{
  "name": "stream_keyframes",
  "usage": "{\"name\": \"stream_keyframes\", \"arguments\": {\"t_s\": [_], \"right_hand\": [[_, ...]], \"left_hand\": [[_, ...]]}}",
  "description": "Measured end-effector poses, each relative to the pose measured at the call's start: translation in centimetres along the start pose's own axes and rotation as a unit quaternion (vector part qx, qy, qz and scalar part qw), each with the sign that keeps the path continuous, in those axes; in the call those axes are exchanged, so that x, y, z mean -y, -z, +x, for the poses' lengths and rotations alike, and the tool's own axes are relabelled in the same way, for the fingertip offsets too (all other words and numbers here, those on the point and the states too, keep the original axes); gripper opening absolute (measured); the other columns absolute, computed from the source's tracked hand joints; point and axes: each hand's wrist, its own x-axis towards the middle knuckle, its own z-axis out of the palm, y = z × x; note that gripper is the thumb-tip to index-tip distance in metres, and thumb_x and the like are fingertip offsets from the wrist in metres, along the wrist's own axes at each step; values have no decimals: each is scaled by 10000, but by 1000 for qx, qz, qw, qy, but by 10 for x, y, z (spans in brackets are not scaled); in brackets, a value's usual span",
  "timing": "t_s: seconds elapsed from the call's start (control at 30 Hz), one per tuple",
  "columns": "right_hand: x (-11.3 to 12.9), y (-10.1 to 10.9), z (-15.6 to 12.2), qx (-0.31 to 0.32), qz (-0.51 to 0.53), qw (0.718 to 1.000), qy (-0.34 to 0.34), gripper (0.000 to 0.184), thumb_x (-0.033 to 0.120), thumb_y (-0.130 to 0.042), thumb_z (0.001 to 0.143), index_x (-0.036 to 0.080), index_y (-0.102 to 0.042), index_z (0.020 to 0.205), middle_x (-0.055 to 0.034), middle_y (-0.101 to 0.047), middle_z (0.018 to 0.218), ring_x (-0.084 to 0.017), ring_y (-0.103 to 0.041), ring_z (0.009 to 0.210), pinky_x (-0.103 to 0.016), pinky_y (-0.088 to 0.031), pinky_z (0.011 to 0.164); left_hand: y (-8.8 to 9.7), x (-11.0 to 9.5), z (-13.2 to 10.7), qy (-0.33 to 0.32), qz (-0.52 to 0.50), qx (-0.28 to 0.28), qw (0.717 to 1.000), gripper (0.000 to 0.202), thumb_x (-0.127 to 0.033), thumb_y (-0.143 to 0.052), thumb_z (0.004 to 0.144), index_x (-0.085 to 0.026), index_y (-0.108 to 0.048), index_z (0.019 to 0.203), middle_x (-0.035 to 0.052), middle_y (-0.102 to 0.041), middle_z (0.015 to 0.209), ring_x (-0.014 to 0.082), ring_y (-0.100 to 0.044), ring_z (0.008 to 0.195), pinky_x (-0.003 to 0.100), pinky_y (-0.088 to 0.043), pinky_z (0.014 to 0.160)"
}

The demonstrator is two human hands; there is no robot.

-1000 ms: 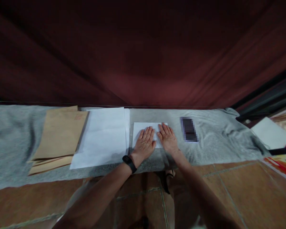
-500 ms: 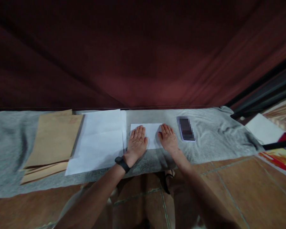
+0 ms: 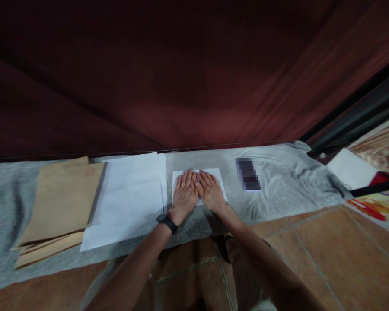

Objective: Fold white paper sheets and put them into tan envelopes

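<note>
A small folded white paper (image 3: 221, 185) lies on a grey cloth (image 3: 278, 190) spread over the floor. My left hand (image 3: 184, 193) and my right hand (image 3: 210, 192) lie flat on this paper, side by side and touching, fingers stretched out. A black band is on my left wrist (image 3: 167, 222). Most of the folded paper is hidden under my palms.
Left of my hands lies a stack of white sheets (image 3: 129, 198), and further left brown envelopes (image 3: 60, 201). A phone (image 3: 248, 173) rests on the cloth to the right. A dark red curtain (image 3: 181, 77) hangs behind. White paper (image 3: 350, 169) and colourful prints (image 3: 374, 205) lie at far right on the tiled floor.
My hands were spread apart over the folded paper half a second ago; they have slid together again to its middle. The camera has shifted slightly.
</note>
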Motion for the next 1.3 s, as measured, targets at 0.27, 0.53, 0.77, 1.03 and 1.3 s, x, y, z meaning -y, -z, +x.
{"name": "stream_keyframes", "arguments": {"t_s": [0.27, 0.53, 0.77, 1.03, 1.3], "right_hand": [[-16, 2, -5, -7, -48, 998, -29, 517, 403, -371, 1065, 191, -424, 1533, -96, -350, 1617, -268, -361, 1482, -455, -279, 1217], [-32, 4, -11, -20, -62, 996, -61, 542, 387, -354, 1071, 138, -381, 1550, -121, -382, 1599, -270, -378, 1471, -448, -267, 1216], [-40, 5, -17, -34, -69, 994, -75, 558, 379, -334, 1072, 79, -386, 1539, -158, -384, 1591, -293, -388, 1462, -464, -281, 1206], [-26, 13, -12, -28, -50, 996, -68, 543, 361, -304, 1073, 93, -395, 1537, -139, -372, 1601, -275, -358, 1482, -466, -269, 1219], [-18, 5, -15, 2, -41, 999, -35, 529, 379, -364, 1062, 150, -406, 1536, -110, -367, 1608, -250, -333, 1495, -451, -263, 1224]], "left_hand": [[-1, 7, -3, 15, 11, -14, 1000, 588, -281, -280, 1007, -70, -323, 1554, 159, -305, 1633, 258, -247, 1532, 470, -196, 1259], [-5, 14, -5, 58, 21, -28, 998, 598, -280, -294, 998, -10, -353, 1528, 208, -291, 1625, 309, -241, 1529, 495, -209, 1251], [-2, 17, -6, 85, -5, -44, 995, 614, -235, -317, 963, 25, -346, 1518, 225, -327, 1606, 304, -258, 1525, 505, -237, 1247], [2, 1, -11, -1, -26, -50, 998, 606, -241, -311, 974, -38, -320, 1544, 166, -323, 1628, 273, -226, 1536, 476, -235, 1256], [-9, -6, -13, -18, -11, -8, 1000, 586, -278, -276, 1006, -56, -322, 1546, 167, -303, 1635, 259, -207, 1542, 481, -215, 1259]]}}
